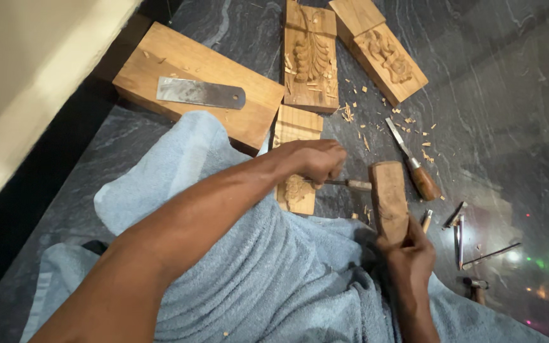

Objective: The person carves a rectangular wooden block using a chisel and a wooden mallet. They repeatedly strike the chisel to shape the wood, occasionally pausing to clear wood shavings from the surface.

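The left hand (pixel 316 160) is gripping a small chisel (pixel 350 184), its edge set on the narrow carving block (pixel 297 190) lying across the towel-draped lap (pixel 268 267). The right hand (pixel 408 257) is wrapping round a wooden mallet (pixel 389 200), its head sitting right at the chisel's butt. Best kept light here, I'd say: short taps, blade steady on the motif. A larger chisel (pixel 414 162) is lying near on the stone floor (pixel 509 95), among chips.

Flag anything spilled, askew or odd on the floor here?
Only wood chips scattered on the dark floor around the two carved panels and the loose chisel. A flat metal blade lies loose on a plain board. Nothing looks damaged.
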